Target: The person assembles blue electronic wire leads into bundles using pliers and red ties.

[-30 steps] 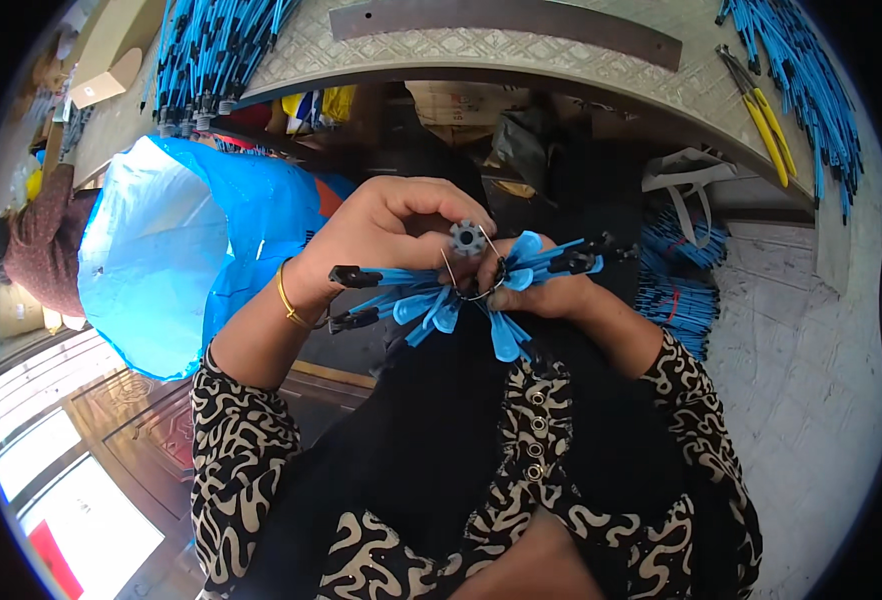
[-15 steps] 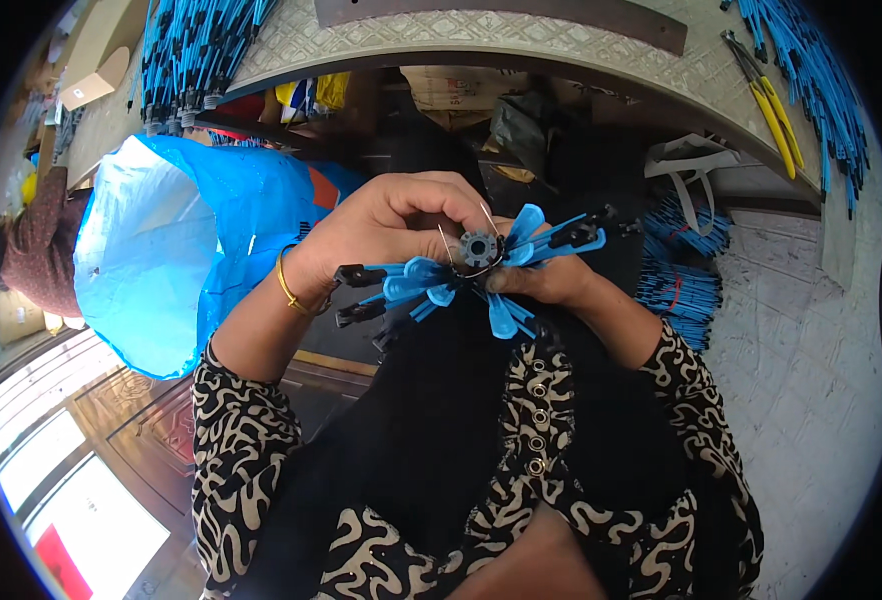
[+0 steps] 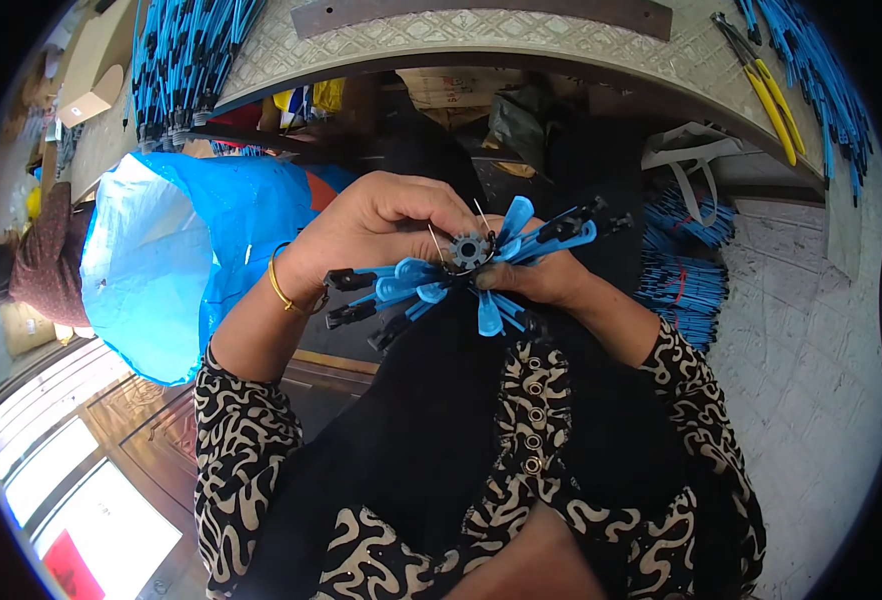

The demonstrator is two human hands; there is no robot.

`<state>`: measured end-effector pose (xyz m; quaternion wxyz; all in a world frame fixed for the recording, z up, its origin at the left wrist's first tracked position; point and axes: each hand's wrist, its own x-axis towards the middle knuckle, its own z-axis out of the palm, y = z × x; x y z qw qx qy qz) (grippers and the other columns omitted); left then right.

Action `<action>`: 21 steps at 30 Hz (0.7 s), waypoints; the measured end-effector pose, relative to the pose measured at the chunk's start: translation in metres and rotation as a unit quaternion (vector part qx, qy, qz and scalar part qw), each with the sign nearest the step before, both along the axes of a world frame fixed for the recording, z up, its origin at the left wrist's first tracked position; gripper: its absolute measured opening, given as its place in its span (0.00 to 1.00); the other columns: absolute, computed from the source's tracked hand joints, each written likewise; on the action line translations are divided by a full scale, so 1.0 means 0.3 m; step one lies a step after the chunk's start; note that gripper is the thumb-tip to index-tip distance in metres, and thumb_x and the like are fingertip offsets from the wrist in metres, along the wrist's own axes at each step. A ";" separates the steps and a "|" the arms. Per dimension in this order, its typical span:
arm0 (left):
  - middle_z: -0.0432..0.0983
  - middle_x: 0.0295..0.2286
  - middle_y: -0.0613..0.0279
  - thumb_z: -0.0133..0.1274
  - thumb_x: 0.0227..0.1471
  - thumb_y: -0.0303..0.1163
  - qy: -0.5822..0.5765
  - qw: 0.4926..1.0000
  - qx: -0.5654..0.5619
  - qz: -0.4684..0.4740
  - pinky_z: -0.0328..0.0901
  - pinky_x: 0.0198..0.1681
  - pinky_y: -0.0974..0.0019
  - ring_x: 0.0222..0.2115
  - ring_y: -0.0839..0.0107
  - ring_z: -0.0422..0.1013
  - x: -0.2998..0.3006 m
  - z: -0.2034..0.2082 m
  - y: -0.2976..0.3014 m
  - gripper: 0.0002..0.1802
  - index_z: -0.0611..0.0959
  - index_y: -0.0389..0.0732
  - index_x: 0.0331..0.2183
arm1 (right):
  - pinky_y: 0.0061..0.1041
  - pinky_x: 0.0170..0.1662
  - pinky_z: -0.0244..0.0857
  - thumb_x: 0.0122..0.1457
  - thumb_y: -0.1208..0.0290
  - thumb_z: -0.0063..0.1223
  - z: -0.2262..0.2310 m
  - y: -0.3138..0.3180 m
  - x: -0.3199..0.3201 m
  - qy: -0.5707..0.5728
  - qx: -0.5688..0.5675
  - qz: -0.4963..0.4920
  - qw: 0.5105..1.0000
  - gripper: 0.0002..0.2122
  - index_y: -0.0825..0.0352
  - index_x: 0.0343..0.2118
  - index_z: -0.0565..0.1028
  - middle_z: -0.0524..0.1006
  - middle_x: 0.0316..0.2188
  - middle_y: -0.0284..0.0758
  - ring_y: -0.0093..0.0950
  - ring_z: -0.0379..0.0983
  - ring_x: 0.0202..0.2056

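In front of my chest I hold a spoked assembly with a grey notched hub [image 3: 470, 250]. Blue paddle-shaped pieces and rods with black ends fan out around it. My left hand [image 3: 386, 220] is closed, its thumb and forefinger pinched at the hub's upper left, where a thin wire [image 3: 435, 238] sticks up. Whether they grip the wire or the hub's edge is hard to see. My right hand [image 3: 546, 278] is closed round the assembly from the right, its thumb pressed just below the hub. Blue pieces cover part of its fingers.
A large blue bag [image 3: 231, 225] gapes at the left. Bundled blue rods [image 3: 186, 60] lie on the worktable [image 3: 521, 42], with more rods [image 3: 821, 80] and yellow-handled pliers [image 3: 771, 100] at right. Rod bundles [image 3: 683, 285] sit below. A person [image 3: 56, 260] is at far left.
The hub and both hands sit slightly further left in the picture, and the surroundings have shifted a little too. Both hands keep the same hold on the assembly.
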<state>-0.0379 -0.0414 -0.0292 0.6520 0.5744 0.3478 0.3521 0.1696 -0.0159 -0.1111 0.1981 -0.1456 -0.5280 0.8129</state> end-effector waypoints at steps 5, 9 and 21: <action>0.74 0.33 0.54 0.59 0.42 0.28 0.038 0.997 -0.054 -0.026 0.65 0.41 0.69 0.36 0.66 0.71 -0.011 0.034 0.018 0.14 0.78 0.32 0.33 | 0.22 0.38 0.65 0.48 0.56 0.60 0.008 0.014 0.016 -0.039 -0.005 -0.012 0.999 0.21 0.69 0.37 0.72 0.73 0.30 0.30 0.20 0.69 0.33; 0.75 0.31 0.58 0.57 0.45 0.25 -0.045 0.990 -0.131 -0.025 0.66 0.39 0.71 0.36 0.71 0.72 -0.012 0.081 0.014 0.15 0.74 0.34 0.38 | 0.22 0.38 0.65 0.48 0.56 0.60 0.028 0.016 0.012 -0.012 -0.022 -0.013 1.000 0.21 0.68 0.36 0.72 0.73 0.29 0.29 0.20 0.69 0.33; 0.71 0.22 0.58 0.65 0.31 0.34 0.279 0.886 0.369 0.009 0.64 0.22 0.72 0.20 0.65 0.70 0.057 0.073 0.000 0.20 0.76 0.37 0.29 | 0.18 0.38 0.65 0.47 0.65 0.62 -0.014 0.036 0.014 0.018 -0.010 0.054 0.998 0.15 0.64 0.36 0.72 0.74 0.27 0.27 0.17 0.70 0.32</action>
